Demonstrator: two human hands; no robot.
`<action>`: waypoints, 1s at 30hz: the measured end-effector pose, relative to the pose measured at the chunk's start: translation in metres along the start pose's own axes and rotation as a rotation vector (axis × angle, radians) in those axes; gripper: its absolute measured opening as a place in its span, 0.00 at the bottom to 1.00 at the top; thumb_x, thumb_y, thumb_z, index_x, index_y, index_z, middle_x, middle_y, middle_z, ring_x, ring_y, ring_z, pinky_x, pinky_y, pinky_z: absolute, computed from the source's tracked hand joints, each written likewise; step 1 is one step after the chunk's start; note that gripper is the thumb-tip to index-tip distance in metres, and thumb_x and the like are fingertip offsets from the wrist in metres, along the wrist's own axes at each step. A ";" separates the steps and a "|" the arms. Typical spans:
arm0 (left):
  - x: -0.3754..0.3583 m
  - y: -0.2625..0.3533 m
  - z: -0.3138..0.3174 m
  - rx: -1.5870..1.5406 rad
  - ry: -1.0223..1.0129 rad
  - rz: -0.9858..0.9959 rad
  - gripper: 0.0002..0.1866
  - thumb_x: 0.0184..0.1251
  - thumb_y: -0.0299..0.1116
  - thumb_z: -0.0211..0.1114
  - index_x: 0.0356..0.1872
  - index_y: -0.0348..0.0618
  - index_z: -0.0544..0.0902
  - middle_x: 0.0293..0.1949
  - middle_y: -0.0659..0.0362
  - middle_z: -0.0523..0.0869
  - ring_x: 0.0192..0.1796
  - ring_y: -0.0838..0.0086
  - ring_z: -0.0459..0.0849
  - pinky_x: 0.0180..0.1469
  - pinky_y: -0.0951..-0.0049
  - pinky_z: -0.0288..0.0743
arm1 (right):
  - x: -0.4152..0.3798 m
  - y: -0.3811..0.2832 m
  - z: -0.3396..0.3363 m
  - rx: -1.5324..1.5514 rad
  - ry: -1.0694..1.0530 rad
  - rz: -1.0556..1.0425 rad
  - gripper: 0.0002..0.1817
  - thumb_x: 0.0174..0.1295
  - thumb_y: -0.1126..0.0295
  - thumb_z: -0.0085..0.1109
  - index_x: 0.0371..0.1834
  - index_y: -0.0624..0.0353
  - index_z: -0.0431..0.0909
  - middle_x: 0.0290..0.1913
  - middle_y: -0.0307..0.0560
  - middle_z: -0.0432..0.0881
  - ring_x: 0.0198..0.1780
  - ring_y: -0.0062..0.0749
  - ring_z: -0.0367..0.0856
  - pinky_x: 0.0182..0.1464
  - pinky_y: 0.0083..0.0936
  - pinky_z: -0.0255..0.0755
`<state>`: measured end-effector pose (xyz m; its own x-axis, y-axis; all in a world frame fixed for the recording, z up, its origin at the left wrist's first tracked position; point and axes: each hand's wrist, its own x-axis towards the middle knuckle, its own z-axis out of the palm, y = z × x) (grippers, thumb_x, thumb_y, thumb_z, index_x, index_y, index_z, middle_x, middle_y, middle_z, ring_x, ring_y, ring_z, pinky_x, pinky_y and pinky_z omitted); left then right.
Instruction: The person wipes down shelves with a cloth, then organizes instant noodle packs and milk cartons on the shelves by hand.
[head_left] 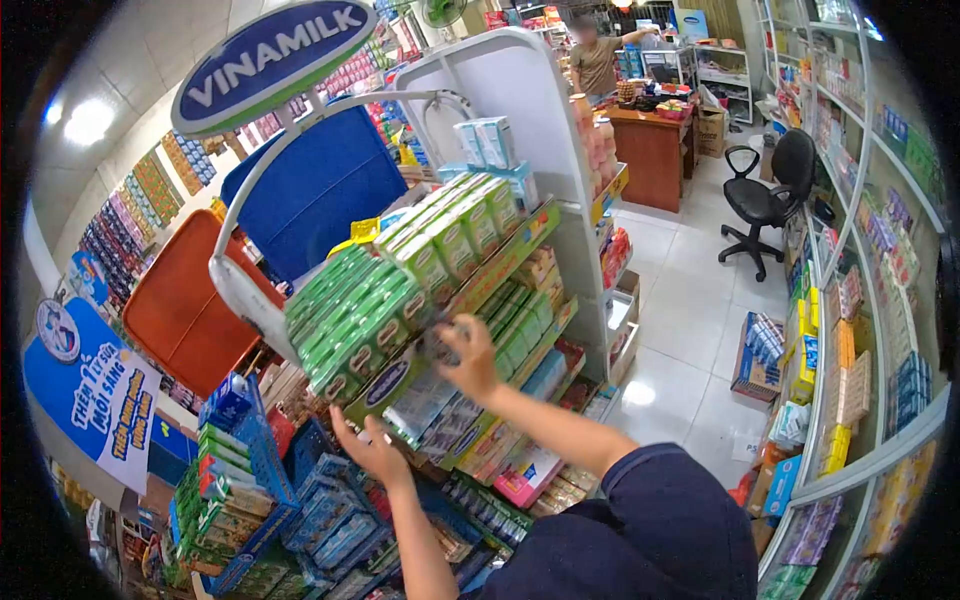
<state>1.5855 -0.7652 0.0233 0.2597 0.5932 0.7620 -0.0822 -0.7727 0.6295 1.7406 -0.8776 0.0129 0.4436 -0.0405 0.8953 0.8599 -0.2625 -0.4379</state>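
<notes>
Rows of green milk cartons (355,310) fill the top shelf of the display rack. My right hand (470,355) is at the shelf's front edge, its fingers curled around a small dark, blurred thing (438,342); I cannot tell what it is. My left hand (372,448) is open, fingers spread, just below the front left corner of the green cartons and close to the shelf's label strip (388,385). Lighter green cartons (440,245) stand to the right of the darker ones.
Lower shelves hold more cartons and a pink box (528,475). Blue crates (245,545) of packs stand at lower left. A Vinamilk sign (275,62) arches overhead. To the right are an office chair (775,185), glass shelving (850,290) and, farther back, a person (597,62) by a desk (645,155).
</notes>
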 end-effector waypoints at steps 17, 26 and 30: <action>0.019 -0.017 -0.026 0.358 -0.016 0.365 0.20 0.55 0.24 0.60 0.52 0.39 0.73 0.54 0.54 0.75 0.57 0.61 0.70 0.58 0.64 0.59 | 0.025 0.032 -0.019 0.059 0.057 0.123 0.32 0.31 0.72 0.70 0.47 0.46 0.71 0.44 0.49 0.67 0.47 0.47 0.70 0.45 0.37 0.68; 0.018 -0.027 -0.024 0.354 -0.047 0.320 0.20 0.61 0.25 0.56 0.56 0.36 0.68 0.57 0.50 0.70 0.58 0.60 0.69 0.59 0.63 0.61 | 0.050 0.101 -0.050 -0.030 -0.062 0.218 0.30 0.39 0.72 0.67 0.51 0.47 0.71 0.47 0.52 0.70 0.48 0.49 0.71 0.43 0.39 0.72; 0.019 -0.031 -0.022 0.346 -0.033 0.351 0.21 0.61 0.25 0.55 0.57 0.37 0.67 0.56 0.50 0.70 0.57 0.60 0.69 0.57 0.62 0.63 | 0.063 0.138 -0.063 -0.059 -0.059 0.423 0.29 0.42 0.69 0.66 0.52 0.49 0.70 0.49 0.54 0.70 0.49 0.50 0.71 0.47 0.41 0.71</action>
<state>1.5721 -0.7250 0.0212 0.3045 0.2808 0.9102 0.1528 -0.9576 0.2443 1.8710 -0.9771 0.0146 0.7689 -0.1020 0.6312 0.5842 -0.2890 -0.7584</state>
